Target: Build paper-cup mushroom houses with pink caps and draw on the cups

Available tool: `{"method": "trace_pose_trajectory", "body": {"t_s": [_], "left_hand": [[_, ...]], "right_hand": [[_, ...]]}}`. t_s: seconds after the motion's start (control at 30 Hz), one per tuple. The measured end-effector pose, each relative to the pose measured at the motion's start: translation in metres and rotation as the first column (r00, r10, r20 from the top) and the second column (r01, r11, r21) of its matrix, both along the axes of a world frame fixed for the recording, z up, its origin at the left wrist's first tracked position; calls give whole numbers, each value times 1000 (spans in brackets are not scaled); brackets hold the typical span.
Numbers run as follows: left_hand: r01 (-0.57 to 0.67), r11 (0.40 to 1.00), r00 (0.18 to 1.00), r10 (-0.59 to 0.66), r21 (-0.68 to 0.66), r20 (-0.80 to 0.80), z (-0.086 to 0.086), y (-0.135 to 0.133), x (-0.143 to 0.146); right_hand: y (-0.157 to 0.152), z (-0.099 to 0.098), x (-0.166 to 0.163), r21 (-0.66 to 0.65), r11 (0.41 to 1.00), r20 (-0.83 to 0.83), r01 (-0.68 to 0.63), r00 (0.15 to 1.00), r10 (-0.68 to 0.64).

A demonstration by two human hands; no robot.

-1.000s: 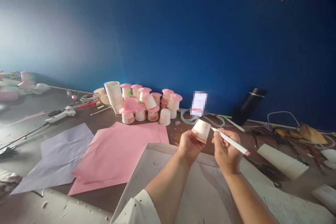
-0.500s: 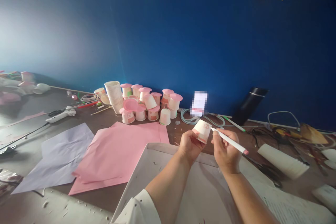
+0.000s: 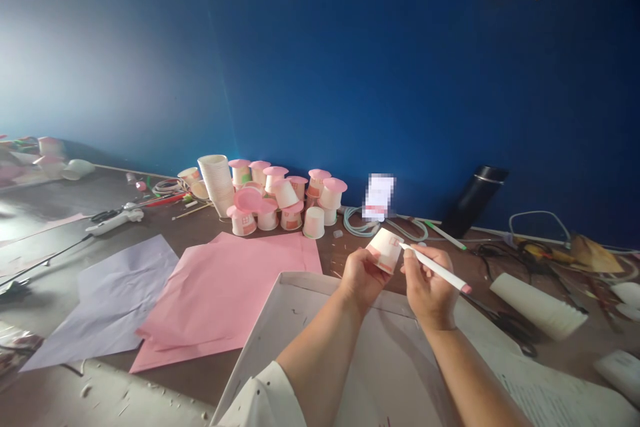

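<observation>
My left hand (image 3: 361, 275) is closed round a small white paper cup (image 3: 385, 249) with pink marks on its side, held tilted above the table. My right hand (image 3: 428, 287) pinches a white marker with a pink end (image 3: 440, 270). The marker's tip touches the cup's side. Both hands hover over a white cardboard sheet (image 3: 300, 320) near the table's front.
Pink paper (image 3: 225, 293) and lilac paper (image 3: 110, 300) lie to the left. A pile of pink-topped paper cups (image 3: 280, 197) and a stack of plain cups (image 3: 216, 183) stand by the blue wall. A black bottle (image 3: 473, 200), cables, scissors (image 3: 505, 327) and a lying cup stack (image 3: 537, 307) fill the right.
The hands, cup and marker stay almost where they were. The marker tip has shifted very slightly on the cup.
</observation>
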State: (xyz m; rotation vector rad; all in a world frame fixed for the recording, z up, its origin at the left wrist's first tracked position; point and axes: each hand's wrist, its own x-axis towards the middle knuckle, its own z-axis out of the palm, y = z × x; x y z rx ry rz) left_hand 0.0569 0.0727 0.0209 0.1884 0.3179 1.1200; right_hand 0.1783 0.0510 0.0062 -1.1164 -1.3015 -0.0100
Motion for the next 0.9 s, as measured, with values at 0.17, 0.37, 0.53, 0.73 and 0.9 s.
{"method": "trace_pose_trajectory", "body": {"t_s": [0.17,0.37,0.53,0.73,0.9], "left_hand": [[-31,999,999,30,-21,-33,2,-2,2],[-86,988,993,75,-127,-87,8,-5,3],[-101,986,991,89,-133,-96,8,-4,4],[-93,989,993,83,-111,-89,6,-3,5],[-105,986,990,90,-130,-111,7,-3,5]], "right_hand": [[1,-3,0,1,1000,7,-31,999,31],[1,-2,-2,-7,999,-13,-43,999,43],[0,0,-3,-16,998,-13,-55,998,54],[3,-4,-1,-24,997,-22,-72,997,72],[2,-4,0,-27,996,-22,-84,996,84]]}}
